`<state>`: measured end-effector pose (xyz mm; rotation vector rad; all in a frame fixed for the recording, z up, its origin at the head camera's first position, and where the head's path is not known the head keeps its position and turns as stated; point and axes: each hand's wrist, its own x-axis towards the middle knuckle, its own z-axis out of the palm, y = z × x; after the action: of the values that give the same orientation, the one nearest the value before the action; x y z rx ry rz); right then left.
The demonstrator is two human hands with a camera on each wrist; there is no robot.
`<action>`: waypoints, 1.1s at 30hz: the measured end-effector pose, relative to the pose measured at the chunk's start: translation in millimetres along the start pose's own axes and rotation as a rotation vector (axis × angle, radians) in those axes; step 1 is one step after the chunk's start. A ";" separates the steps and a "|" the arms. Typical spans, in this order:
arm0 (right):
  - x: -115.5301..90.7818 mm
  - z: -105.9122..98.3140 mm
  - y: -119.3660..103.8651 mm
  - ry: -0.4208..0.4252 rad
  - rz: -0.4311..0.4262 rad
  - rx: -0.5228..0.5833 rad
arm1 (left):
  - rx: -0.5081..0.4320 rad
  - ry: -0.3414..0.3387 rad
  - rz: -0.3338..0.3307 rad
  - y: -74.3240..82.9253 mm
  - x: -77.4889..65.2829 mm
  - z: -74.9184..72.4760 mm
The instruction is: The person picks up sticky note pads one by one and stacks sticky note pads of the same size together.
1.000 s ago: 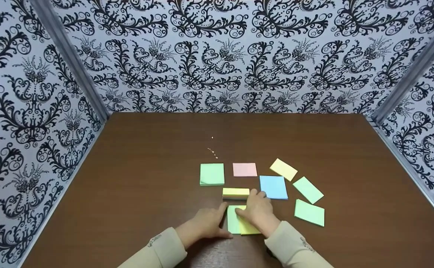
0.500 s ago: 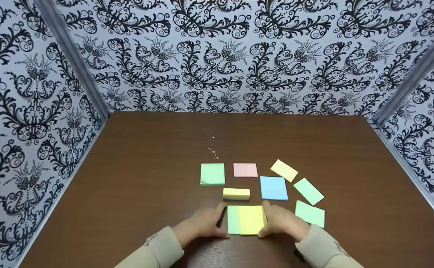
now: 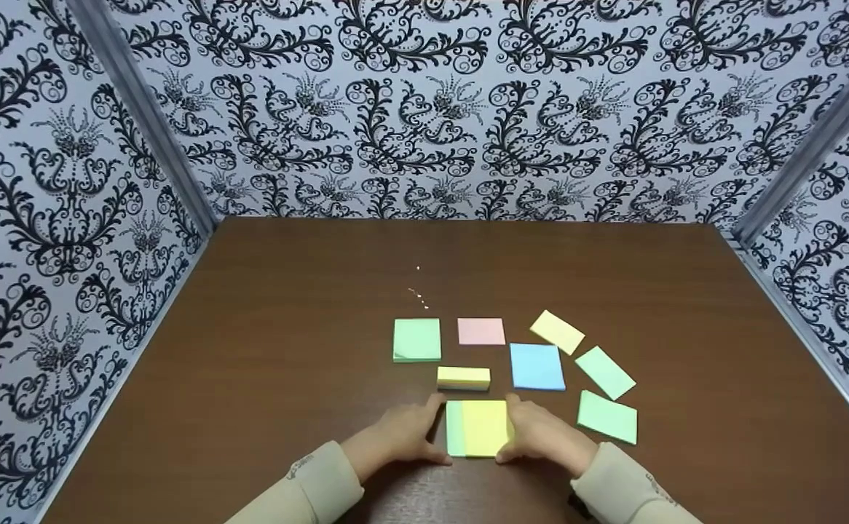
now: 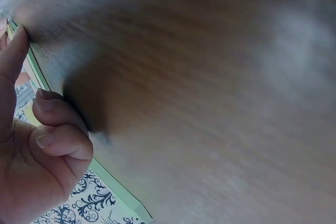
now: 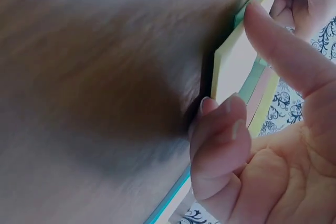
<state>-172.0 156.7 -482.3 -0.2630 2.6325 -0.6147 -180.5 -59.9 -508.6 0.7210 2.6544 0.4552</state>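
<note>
In the head view a yellow sticky note pad [image 3: 486,429] lies on top of a pale green sticky note pad [image 3: 455,429], whose left strip shows. My right hand [image 3: 545,437] holds the yellow pad at its right side, thumb at the near corner and fingers at the far one. In the right wrist view, the thumb and curled fingers span the edge of the yellow pad [image 5: 233,64]. My left hand [image 3: 403,435] grips the left side of the green pad the same way. Just beyond the pair sits a thick yellow sticky note block [image 3: 463,378].
Behind lie a green pad [image 3: 417,339], a pink pad [image 3: 481,331] and a blue pad [image 3: 537,366]. To the right are a pale yellow pad [image 3: 557,332] and two light green pads, one a slanted pad [image 3: 606,372], one a nearer pad [image 3: 607,416]. Patterned walls [image 3: 424,109] enclose the brown table [image 3: 286,291].
My right hand has gone from over the yellow pad to its right side. The yellow pad has slid left over the green one, narrowing the green strip. My left hand stays nearly still.
</note>
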 end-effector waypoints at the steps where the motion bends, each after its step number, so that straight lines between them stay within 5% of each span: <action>1: 0.6 0.6 -1.3 -0.002 0.004 0.001 | 0.001 -0.003 -0.004 0.5 0.1 -0.5; 21: 6.5 9.7 -16.1 -0.011 0.001 0.044 | 0.018 0.014 -0.024 3.6 -0.2 -0.4; 33: 6.9 10.9 -16.8 -0.027 -0.027 0.019 | 0.061 0.074 0.026 0.2 1.3 5.2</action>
<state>-171.9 135.9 -485.9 -0.2999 2.5997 -0.6410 -179.4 -58.0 -513.4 0.7716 2.7414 0.4174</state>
